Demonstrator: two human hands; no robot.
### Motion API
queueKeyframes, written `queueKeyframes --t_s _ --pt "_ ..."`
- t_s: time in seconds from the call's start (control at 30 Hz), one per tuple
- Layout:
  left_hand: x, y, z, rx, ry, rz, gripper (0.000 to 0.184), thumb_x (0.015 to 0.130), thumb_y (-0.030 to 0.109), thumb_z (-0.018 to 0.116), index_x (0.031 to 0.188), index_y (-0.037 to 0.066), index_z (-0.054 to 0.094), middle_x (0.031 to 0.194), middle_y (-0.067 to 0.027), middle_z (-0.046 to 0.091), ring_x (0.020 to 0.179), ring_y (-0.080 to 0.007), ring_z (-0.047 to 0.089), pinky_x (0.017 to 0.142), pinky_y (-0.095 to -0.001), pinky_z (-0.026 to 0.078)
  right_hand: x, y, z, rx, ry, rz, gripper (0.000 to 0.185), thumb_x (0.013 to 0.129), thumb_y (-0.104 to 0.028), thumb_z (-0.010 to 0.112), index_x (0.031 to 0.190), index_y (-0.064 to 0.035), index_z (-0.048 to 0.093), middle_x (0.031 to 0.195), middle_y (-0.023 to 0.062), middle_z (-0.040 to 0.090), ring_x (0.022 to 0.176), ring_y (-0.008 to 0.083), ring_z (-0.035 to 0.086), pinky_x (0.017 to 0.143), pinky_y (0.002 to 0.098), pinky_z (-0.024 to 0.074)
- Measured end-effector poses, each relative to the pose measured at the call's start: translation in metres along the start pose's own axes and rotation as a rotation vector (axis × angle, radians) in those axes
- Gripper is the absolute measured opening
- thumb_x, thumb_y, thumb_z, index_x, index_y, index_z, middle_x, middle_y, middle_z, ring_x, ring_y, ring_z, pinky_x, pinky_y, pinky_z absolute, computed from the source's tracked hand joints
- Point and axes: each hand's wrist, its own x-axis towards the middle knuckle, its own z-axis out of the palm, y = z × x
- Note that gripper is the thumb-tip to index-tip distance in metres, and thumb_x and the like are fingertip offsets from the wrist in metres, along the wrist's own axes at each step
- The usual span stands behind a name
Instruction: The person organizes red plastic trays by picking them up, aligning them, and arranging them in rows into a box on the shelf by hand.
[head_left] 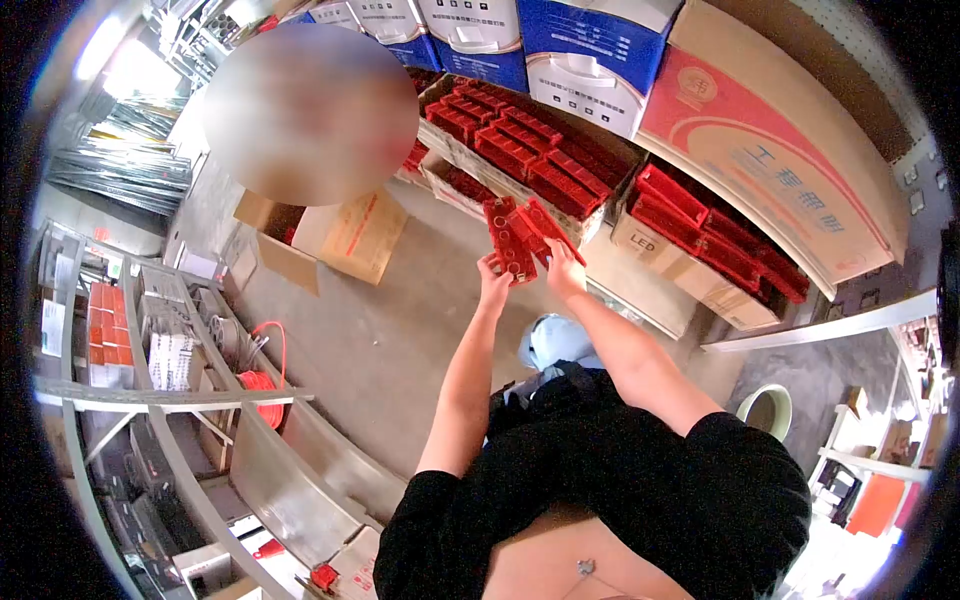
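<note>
Observed: left hand (494,284) was clamped on the near end of a red panel (506,238); right hand (566,272) gripped a red block (547,224) just rightward. Both pieces projected beyond the fingers, far side.

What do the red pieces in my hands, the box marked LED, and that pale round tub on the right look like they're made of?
Red pieces: probably moulded plastic, given their even red colour and ring shapes; painted metal remains possible.
LED box: cardboard, matte brown with printed lettering.
Pale tub: perhaps smooth plastic, judging by its even colour.
</note>
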Motion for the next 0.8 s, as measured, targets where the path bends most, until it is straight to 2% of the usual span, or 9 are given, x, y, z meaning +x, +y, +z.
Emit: queueKeyframes --t_s 0.13,0.23,0.33,0.47,0.5,0.6,0.63,0.73,0.8 --pt "0.062 0.017 -0.009 0.02 0.017 -0.006 0.053 0.072 -0.004 0.052 0.119 0.004 0.03 0.117 -0.0134 0.041 0.098 -0.0218 0.053 0.079 -0.0319 0.049 0.052 -0.012 0.016 -0.079 0.096 -0.006 0.034 0.083 -0.008 0.045 0.116 -0.0147 0.049 0.106 0.0117 0.057 0.09 0.0367 0.057 0.074 0.0466 0.0471" --pt "0.109 0.028 -0.014 0.047 -0.042 -0.012 0.051 0.078 0.0 0.052 0.122 0.004 0.028 0.117 -0.0129 0.042 0.105 -0.0231 0.05 0.085 -0.035 0.045 0.092 -0.027 0.013 -0.155 0.164 -0.032 0.04 0.078 -0.006 0.048 0.117 -0.0182 0.051 0.106 0.0089 0.057 0.092 0.0317 0.057 0.077 0.0437 0.0456" --pt "0.154 0.047 -0.008 0.132 -0.027 -0.047 0.048 0.081 0.004 0.053 0.122 0.005 0.028 0.118 -0.0133 0.042 0.106 -0.023 0.049 0.084 -0.0346 0.045 0.132 -0.032 0.019 -0.285 0.264 -0.009 0.049 0.074 -0.004 0.05 0.119 -0.0226 0.052 0.105 0.0054 0.057 0.094 0.0252 0.056 0.084 0.0394 0.0416" --pt "0.209 0.035 0.001 0.216 -0.035 0.012 0.04 0.085 0.009 0.055 0.118 0.007 0.033 0.112 -0.0118 0.043 0.098 -0.0197 0.049 0.082 -0.0335 0.043 0.163 -0.024 0.024 -0.388 0.353 0.043 0.051 0.073 -0.001 0.048 0.118 -0.0232 0.053 0.102 0.003 0.058 0.092 0.0217 0.057 0.082 0.0386 0.0401" --pt "0.207 0.045 0.011 0.202 -0.013 0.115 0.04 0.083 0.008 0.058 0.113 0.001 0.034 0.102 -0.0128 0.05 0.091 -0.0177 0.053 0.077 -0.0292 0.046 0.168 -0.023 0.024 -0.419 0.373 0.06 0.051 0.073 -0.001 0.048 0.118 -0.0232 0.054 0.101 0.0022 0.058 0.091 0.0207 0.057 0.081 0.0385 0.0399" --pt "0.238 0.04 0.011 0.306 -0.008 0.141 0.036 0.085 0.01 0.057 0.111 0.0 0.034 0.102 -0.0135 0.05 0.089 -0.0187 0.053 0.077 -0.0302 0.044 0.18 -0.02 0.022 -0.479 0.425 0.073 0.05 0.072 0.0 0.049 0.115 -0.0225 0.057 0.096 0.0007 0.059 0.088 0.0178 0.058 0.077 0.0379 0.0387" --pt "0.234 0.064 0.018 0.395 0.003 0.034 0.037 0.086 0.014 0.057 0.111 0.0 0.033 0.104 -0.0147 0.05 0.089 -0.0199 0.052 0.077 -0.0315 0.043 0.185 -0.021 0.022 -0.505 0.428 0.092 0.05 0.071 0.0 0.05 0.115 -0.0224 0.057 0.096 0.0008 0.06 0.088 0.0176 0.058 0.077 0.0377 0.0386" --pt "0.264 0.069 0.023 0.403 -0.072 0.04 0.039 0.087 0.018 0.058 0.111 0.001 0.033 0.105 -0.0151 0.049 0.089 -0.0198 0.052 0.075 -0.0314 0.043 0.195 -0.019 0.031 -0.547 0.466 0.167 0.049 0.071 0.0 0.052 0.115 -0.0223 0.057 0.095 0.0008 0.06 0.088 0.0178 0.057 0.077 0.0376 0.0375" --pt "0.283 0.069 0.023 0.389 -0.132 -0.026 0.042 0.087 0.023 0.058 0.112 0.001 0.033 0.103 -0.0144 0.05 0.087 -0.0195 0.052 0.074 -0.0311 0.044 0.196 -0.019 0.04 -0.593 0.469 0.233 0.049 0.071 0.0 0.052 0.115 -0.0225 0.057 0.095 0.001 0.06 0.088 0.0181 0.057 0.077 0.0378 0.0371"
